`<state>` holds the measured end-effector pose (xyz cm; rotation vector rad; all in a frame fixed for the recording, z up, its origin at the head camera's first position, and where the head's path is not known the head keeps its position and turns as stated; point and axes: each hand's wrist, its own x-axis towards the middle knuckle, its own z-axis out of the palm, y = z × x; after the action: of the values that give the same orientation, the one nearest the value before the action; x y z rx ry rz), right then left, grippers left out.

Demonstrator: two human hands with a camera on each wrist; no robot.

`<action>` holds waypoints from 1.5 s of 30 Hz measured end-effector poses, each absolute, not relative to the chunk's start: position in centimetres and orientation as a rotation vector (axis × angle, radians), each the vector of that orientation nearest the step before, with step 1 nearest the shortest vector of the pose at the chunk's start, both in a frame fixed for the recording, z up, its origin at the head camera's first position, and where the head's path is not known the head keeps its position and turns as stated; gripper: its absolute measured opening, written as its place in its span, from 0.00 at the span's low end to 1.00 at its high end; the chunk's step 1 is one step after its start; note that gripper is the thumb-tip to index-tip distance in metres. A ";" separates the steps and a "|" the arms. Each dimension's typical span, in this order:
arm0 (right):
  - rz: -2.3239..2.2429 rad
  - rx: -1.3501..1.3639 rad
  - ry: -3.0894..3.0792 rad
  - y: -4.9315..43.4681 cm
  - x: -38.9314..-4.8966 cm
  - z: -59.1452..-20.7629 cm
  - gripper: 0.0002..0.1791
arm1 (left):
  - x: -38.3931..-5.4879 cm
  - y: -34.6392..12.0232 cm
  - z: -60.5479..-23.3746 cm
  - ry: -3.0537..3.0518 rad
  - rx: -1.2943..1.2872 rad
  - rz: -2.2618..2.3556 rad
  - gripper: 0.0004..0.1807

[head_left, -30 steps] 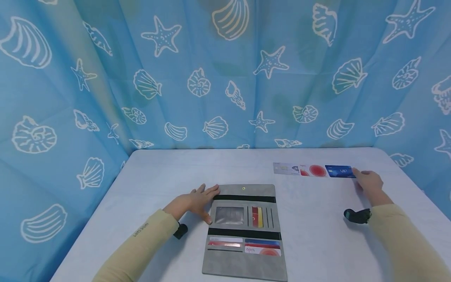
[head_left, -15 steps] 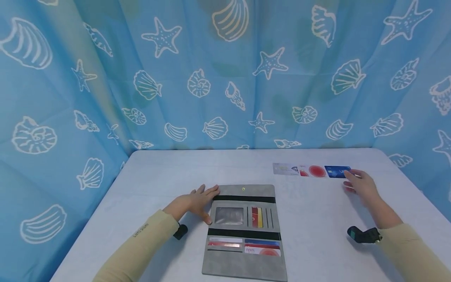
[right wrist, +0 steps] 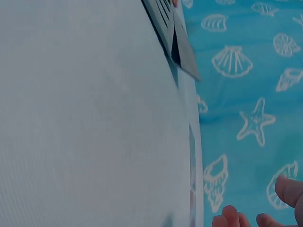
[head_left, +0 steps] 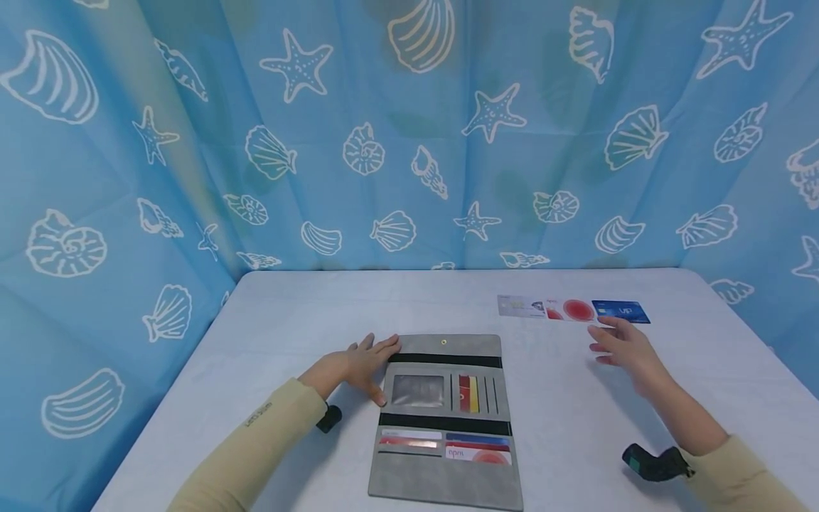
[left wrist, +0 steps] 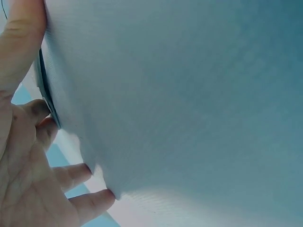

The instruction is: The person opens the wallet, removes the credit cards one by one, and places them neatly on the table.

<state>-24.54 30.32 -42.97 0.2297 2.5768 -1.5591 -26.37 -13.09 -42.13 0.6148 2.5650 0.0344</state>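
A grey wallet (head_left: 441, 480) lies unfolded on the white table, with several cards in its slots. My left hand (head_left: 352, 368) rests at its upper left edge, fingers spread; in the left wrist view the fingertips (left wrist: 109, 195) press on the tabletop. My right hand (head_left: 630, 352) hovers in front of the card row, fingers loosely bent and holding nothing. That row has a silver card (head_left: 520, 306), a white card with a red circle (head_left: 569, 310) and a blue card (head_left: 622, 311) at its right end.
A white cloth covers the table (head_left: 307, 302). Behind and to the left hangs a blue curtain (head_left: 409, 142) with white shells and starfish. Small dark wrist cameras (head_left: 652, 464) project from both sleeves.
My right hand has left the blue card's right end and moved left and toward me, uncovering that card. The blue card lies about where it was. The left hand stays at the wallet.
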 end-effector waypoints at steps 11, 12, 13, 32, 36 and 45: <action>-1.489 0.006 2.635 24.4 -22.4 -41.4 0.39 | -26.3 -12.9 -42.0 2.570 0.614 0.014 0.58; -1.492 -0.017 2.633 24.0 -22.3 -41.4 0.39 | -26.3 -12.9 -42.0 2.571 0.614 0.015 0.58; -1.494 -0.037 2.633 23.6 -22.2 -41.3 0.38 | -26.3 -12.9 -42.0 2.571 0.614 0.015 0.58; -1.156 -0.349 2.774 17.4 -21.9 -41.9 0.32 | -26.2 -12.9 -41.8 2.576 0.608 0.029 0.58; -1.088 -0.383 2.773 16.3 -21.9 -42.1 0.33 | -26.2 -12.9 -41.8 2.580 0.612 0.030 0.58; -0.794 -0.481 2.803 14.4 -21.4 -42.7 0.40 | -26.1 -13.0 -41.8 2.573 0.614 0.039 0.58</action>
<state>-21.44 14.39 -42.69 -0.4808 2.8026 -0.7936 -26.13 -13.00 -41.76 0.6140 2.5733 0.0394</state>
